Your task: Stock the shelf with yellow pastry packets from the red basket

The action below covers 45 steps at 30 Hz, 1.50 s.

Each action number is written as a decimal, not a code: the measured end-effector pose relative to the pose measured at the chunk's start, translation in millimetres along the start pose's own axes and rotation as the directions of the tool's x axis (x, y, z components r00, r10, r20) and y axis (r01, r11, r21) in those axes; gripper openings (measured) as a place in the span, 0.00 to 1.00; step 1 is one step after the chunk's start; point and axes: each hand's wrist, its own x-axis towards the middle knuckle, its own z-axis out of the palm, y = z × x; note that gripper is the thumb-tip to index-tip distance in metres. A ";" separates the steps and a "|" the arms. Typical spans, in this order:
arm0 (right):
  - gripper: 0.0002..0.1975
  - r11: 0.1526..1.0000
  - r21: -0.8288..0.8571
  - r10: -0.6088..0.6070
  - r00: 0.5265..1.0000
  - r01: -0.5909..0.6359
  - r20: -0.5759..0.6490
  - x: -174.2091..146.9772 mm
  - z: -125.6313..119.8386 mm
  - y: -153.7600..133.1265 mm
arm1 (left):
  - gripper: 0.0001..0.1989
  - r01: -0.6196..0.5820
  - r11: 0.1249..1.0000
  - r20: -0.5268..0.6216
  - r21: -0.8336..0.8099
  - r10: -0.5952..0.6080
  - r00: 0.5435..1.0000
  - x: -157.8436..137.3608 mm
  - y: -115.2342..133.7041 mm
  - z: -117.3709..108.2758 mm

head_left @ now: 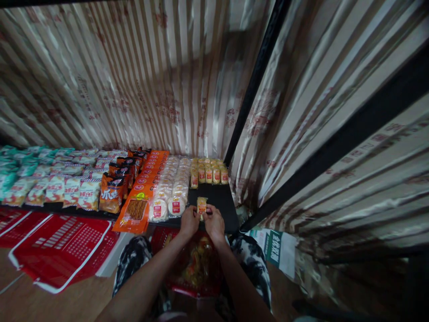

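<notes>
fingers (210,208) of left hand (190,222), right hand (214,222) nearly closed, gripping small yellow pack (201,205) near front edge of shelf (223,197); matching packs (208,175) lined up, back right corner; held one apparently unplaced.

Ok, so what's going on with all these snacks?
A person has a small yellow packet between their left hand and right hand, at the front edge of a black shelf. I can't tell whether it's touching the shelf. More yellow packets are grouped behind it, near the back. Beside them are white round packs, then orange packs. A red basket with things inside is below, between the person's knees.
</notes>
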 end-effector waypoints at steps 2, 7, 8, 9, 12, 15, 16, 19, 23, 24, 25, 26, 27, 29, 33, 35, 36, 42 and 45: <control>0.13 1.000 -0.011 -0.005 1.000 0.005 -0.001 1.2 0.3 0.6 | 0.07 -0.001 1.000 -0.006 -0.001 0.001 1.000 0.6 0.6 0.3; 0.12 1.000 -0.018 0.005 1.000 -0.005 -0.016 5.0 1.4 2.0 | 0.07 -0.008 1.000 -0.019 0.018 0.009 1.000 3.4 2.8 0.7; 0.12 1.000 -0.017 0.009 1.000 -0.009 -0.015 5.9 1.5 2.0 | 0.07 -0.007 1.000 -0.019 0.019 0.008 1.000 4.1 3.5 0.7; 0.12 1.000 -0.015 0.012 1.000 -0.013 -0.013 6.7 1.6 1.8 | 0.07 -0.008 1.000 -0.018 0.017 0.008 1.000 4.9 4.3 0.7; 0.13 1.000 -0.010 0.012 1.000 -0.012 -0.010 9.0 1.3 0.4 | 0.08 -0.015 1.000 -0.020 0.015 0.015 1.000 6.8 7.1 0.5; 0.13 1.000 -0.002 0.007 1.000 -0.007 -0.014 10.9 1.2 -2.1 | 0.10 -0.015 1.000 -0.022 0.013 0.015 1.000 8.8 10.7 -0.3; 0.13 1.000 0.000 0.008 1.000 -0.008 -0.014 11.4 1.4 -3.0 | 0.10 -0.012 1.000 -0.023 0.015 0.012 1.000 9.6 11.9 -0.7; 0.15 1.000 0.009 0.027 1.000 -0.027 -0.007 13.0 2.4 -4.9 | 0.12 -0.007 0.999 -0.030 0.033 0.008 1.000 12.5 15.4 -1.3; 0.17 0.999 0.024 0.039 0.999 -0.038 -0.005 16.8 4.4 -5.3 | 0.14 -0.002 1.000 -0.029 0.030 0.002 1.000 16.9 18.7 -0.8; 0.17 0.999 0.028 0.036 0.999 -0.036 -0.001 18.1 4.9 -5.1 | 0.15 0.002 1.000 -0.025 0.022 -0.001 1.000 18.0 19.4 -0.5; 0.18 0.999 0.031 0.034 0.999 -0.034 0.003 19.6 5.5 -4.8 | 0.16 0.005 1.000 -0.022 0.012 -0.005 1.000 19.3 20.2 -0.3; 0.18 0.999 0.033 0.033 0.999 -0.033 0.007 21.2 6.2 -4.5 | 0.16 0.008 1.000 -0.022 0.001 -0.008 1.000 20.6 21.0 0.0; 0.18 0.999 0.034 0.031 0.999 -0.032 0.007 22.8 7.0 -4.1 | 0.17 0.010 1.000 -0.022 -0.011 -0.011 1.000 22.0 22.0 0.1; 0.19 0.999 0.032 0.030 1.000 -0.030 0.001 26.1 8.8 -3.5 | 0.19 0.014 1.000 -0.024 -0.028 -0.014 1.000 25.0 24.4 0.2; 0.21 0.999 0.031 0.030 0.999 -0.030 -0.017 33.7 12.4 -2.9 | 0.19 0.016 1.000 -0.030 -0.023 -0.017 0.999 31.0 30.9 -0.5; 0.22 0.999 0.038 0.026 0.999 -0.025 -0.019 38.2 13.8 -2.6 | 0.19 0.025 1.000 -0.034 -0.018 -0.026 0.999 33.8 34.4 -0.9; 0.22 0.999 0.040 0.021 1.000 -0.020 -0.020 40.5 14.5 -2.4 | 0.19 0.031 0.999 -0.033 -0.025 -0.032 0.999 35.1 36.1 -1.0; 0.23 0.999 0.031 0.013 0.999 -0.011 -0.049 53.1 18.8 -0.5 | 0.21 0.056 0.993 -0.040 -0.102 -0.060 0.997 44.8 40.2 2.6; 0.24 1.000 0.030 0.006 0.998 -0.004 -0.063 58.6 20.9 -0.3 | 0.19 0.055 0.989 -0.043 -0.138 -0.062 0.997 52.0 38.1 7.6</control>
